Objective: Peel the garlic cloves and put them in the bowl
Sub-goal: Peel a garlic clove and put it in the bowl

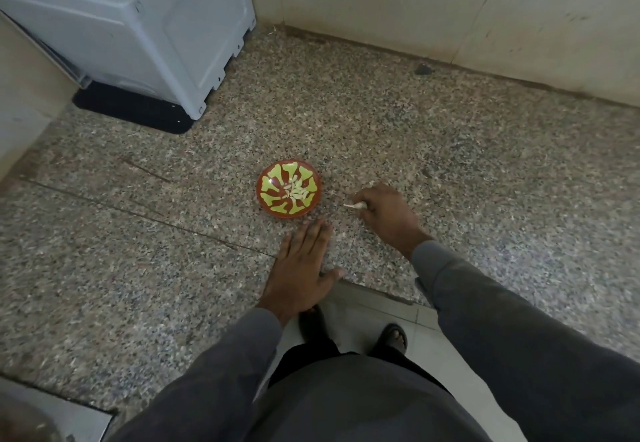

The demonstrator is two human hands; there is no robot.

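A small red bowl (289, 188) with a yellow-green pattern stands on the speckled granite counter (450, 171). Several peeled garlic cloves (294, 192) lie in its middle. My left hand (301, 268) rests flat on the counter just in front of the bowl, fingers straight. To the right of the bowl my right hand (384, 213) has its fingers curled round an unpeeled garlic clove (355, 205), whose pale pointed tip sticks out to the left. Bits of garlic skin (370, 183) lie beside that hand.
A white appliance (138, 26) on a black mat (138, 109) fills the back left. A beige tiled wall (450, 8) runs along the back. The counter's front edge (374, 291) lies near my body, with the floor and my feet below.
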